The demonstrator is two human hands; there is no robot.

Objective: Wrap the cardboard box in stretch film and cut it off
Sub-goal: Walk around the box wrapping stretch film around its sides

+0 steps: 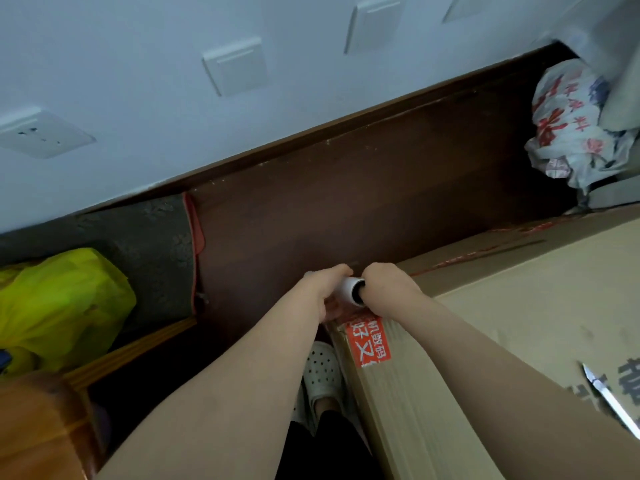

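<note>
Both hands hold the film roll at the box's far-left corner.
Left hand and right hand each grip one roll end. Orange label with white, unreadable characters on the box side; knife lies on its top.

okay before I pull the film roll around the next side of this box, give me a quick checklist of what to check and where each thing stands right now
1. Left hand holds the film roll: ok.
2. Right hand supports the roll's near end, a finger seemingly in the core: ok.
3. Roll sits at the cardboard box corner: ok.
4. Film stuck to the box: cannot tell, film barely visible.
5. Blade lies loose on the box top, could slide: not ok.
6. Foot in white shoe close beside the box: not ok.
</note>
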